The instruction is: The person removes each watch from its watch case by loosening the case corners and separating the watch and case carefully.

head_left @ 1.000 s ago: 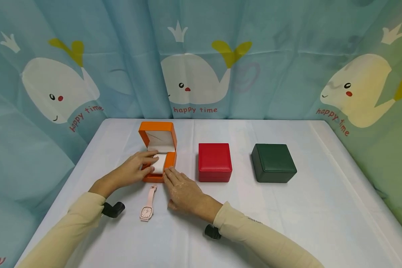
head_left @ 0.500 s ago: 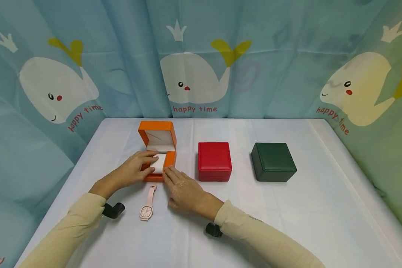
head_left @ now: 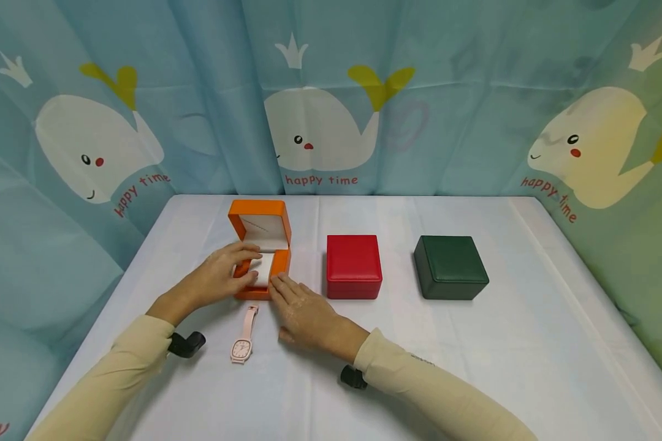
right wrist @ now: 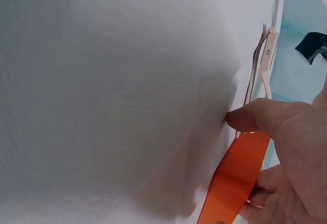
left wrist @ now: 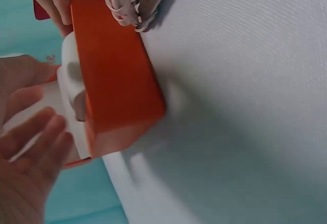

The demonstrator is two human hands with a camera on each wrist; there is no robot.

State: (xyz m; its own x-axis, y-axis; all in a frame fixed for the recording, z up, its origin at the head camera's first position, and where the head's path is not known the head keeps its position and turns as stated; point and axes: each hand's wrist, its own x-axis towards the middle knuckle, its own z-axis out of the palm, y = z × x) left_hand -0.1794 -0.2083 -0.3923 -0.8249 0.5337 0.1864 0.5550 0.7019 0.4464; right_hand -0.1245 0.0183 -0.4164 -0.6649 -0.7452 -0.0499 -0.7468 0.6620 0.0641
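Note:
An orange watch box (head_left: 279, 262) stands with its lid (head_left: 258, 208) raised, and a white cushion (head_left: 263, 269) sits inside. My left hand (head_left: 215, 275) reaches over the box's left side, thumb and fingers spread apart at the cushion. In the left wrist view these fingers (left wrist: 46, 142) are loosely bent and grip nothing. My right hand (head_left: 309, 318) rests its straight fingers along the box's right front edge; in the right wrist view its thumb (right wrist: 255, 116) points out beside the orange wall. A pink wristwatch (head_left: 243, 343) lies on the table before the box.
A closed red box (head_left: 354, 266) stands right of the orange one, and a closed dark green box (head_left: 452, 267) farther right. White cloth (head_left: 502, 367) covers the table. A blue curtain with whales (head_left: 325, 135) hangs behind.
My left hand has shifted slightly right, its fingers and thumb moving further over the cushion, and more orange shows at the box's left. My right hand stays nearly still.

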